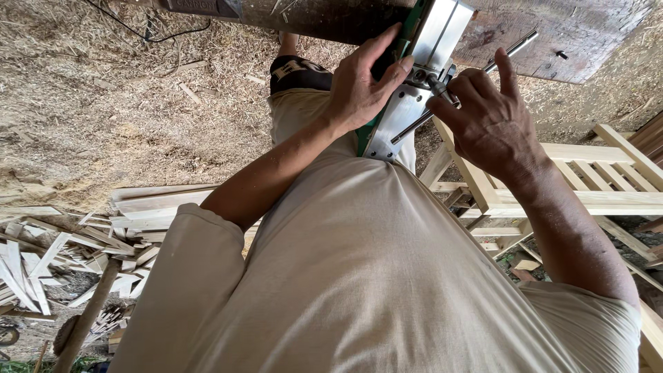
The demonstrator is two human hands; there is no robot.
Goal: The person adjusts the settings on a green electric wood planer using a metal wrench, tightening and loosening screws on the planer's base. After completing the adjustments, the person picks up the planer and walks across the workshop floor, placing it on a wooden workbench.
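the left hand (359, 86) wraps closed around the green body of a power planer (414, 76) with a smooth flat metal sole, held against the torso. the right hand (490, 121) pinches a slim metal wrench (507, 50) at its fitting; the planer's top is cut off.

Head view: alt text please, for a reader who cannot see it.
Seen from above, a person's left hand steadies a green and silver power tool against their body while the right hand works a metal rod at it. Sawdust floor, wood offcuts and a slatted wooden frame surround them.
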